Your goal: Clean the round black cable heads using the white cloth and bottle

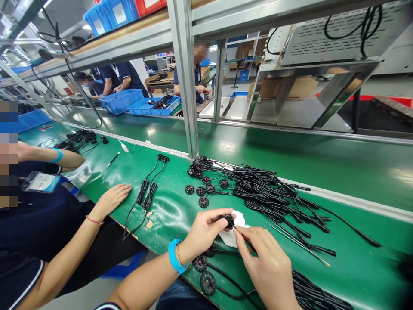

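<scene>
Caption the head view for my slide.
Left hand holds a small black part, right hand a thin dark item, over a green bench with black cables.

Black disc (229,220) in left hand (204,230), right hand (266,258) alongside

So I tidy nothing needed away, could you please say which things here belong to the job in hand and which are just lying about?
Likely the job's:
round black cable head, in the left hand
bundled black cables
white cloth or tissue

Seemingly lying about:
small white bottle
thin rods
pen-like tool
</scene>
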A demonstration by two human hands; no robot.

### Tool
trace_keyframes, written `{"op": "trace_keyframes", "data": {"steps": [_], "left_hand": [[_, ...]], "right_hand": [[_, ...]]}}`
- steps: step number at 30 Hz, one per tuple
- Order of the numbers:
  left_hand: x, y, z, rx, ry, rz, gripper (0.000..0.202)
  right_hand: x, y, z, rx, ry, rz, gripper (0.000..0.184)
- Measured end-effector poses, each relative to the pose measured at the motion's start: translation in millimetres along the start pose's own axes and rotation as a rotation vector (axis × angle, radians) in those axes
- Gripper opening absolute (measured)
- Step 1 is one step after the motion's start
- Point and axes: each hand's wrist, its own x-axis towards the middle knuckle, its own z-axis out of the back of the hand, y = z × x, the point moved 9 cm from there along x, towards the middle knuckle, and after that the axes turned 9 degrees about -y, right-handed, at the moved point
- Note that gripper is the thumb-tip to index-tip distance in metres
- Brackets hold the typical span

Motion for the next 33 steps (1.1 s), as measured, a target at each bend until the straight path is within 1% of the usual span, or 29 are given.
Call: {"op": "trace_keyframes", "data": {"steps": [3,9,16,22,28,33], "left_hand": [[-1.5,0.3,-0.1,0.005,0.000,-0.012,0.040],[-0.2,6.6,0.3,0.040,-0.002,0.016,0.041],[0.1,5.6,1.7,0.044,0.024,0.062,0.044],[-0.6,7.3,1.2,0.032,0.033,0.064,0.044],[-2.8,3.3,-5.0,-0.020,0.070,0.093,0.045],[-1.4,4.6,-3.9,-0.042,0.068,0.141,0.050]], "right_hand": [[0.4,3.4,0.4,-0.050,-0.032,0.018,0.007],[3.7,9.8,-3.7,-0.092,-0.006,0.069,0.009],[4.3,8.1,-1.5,-0.036,-0.005,0.054,0.010],[0.1,9.3,-5.1,-0.036,0.046,0.075,0.012],[1.8,8.2,-3.7,0.009,0.055,0.048,0.011],[-2.0,3.0,-8.1,0.068,0.094,0.010,0.009]]}}
